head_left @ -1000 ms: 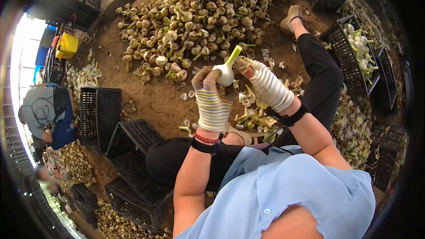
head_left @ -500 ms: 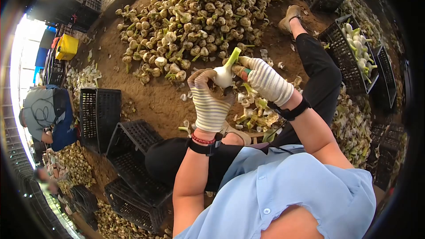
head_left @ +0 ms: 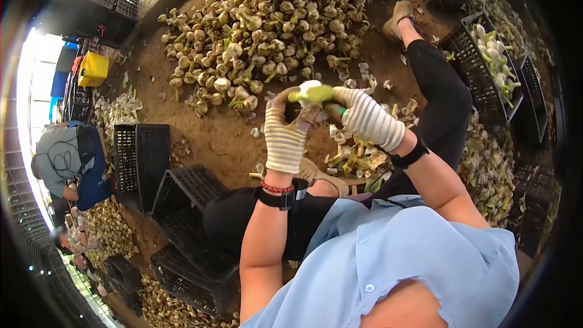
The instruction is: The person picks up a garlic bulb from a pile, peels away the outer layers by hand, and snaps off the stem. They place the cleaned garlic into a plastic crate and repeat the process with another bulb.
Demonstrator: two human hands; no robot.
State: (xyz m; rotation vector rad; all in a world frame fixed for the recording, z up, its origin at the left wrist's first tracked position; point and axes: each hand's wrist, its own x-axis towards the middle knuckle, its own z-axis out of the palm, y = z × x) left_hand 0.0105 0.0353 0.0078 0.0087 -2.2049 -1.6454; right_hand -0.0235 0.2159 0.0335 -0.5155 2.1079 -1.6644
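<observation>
The garlic bulb [head_left: 310,85] is up between your hands, its pale green stalk [head_left: 316,94] toward you. Your left hand [head_left: 285,140] has its gloved fingers closed on the bulb; your right hand [head_left: 370,121] curls in beside it, though I cannot tell what those fingers grip. A firm, light left hold should steady it best. Beyond lies the heap of garlic [head_left: 273,30] on bare soil [head_left: 209,140].

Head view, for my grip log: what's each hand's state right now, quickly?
Left hand: closed, holding the garlic bulb.
Right hand: curled at the bulb's green stem; whether closed on anything cannot be told.
</observation>
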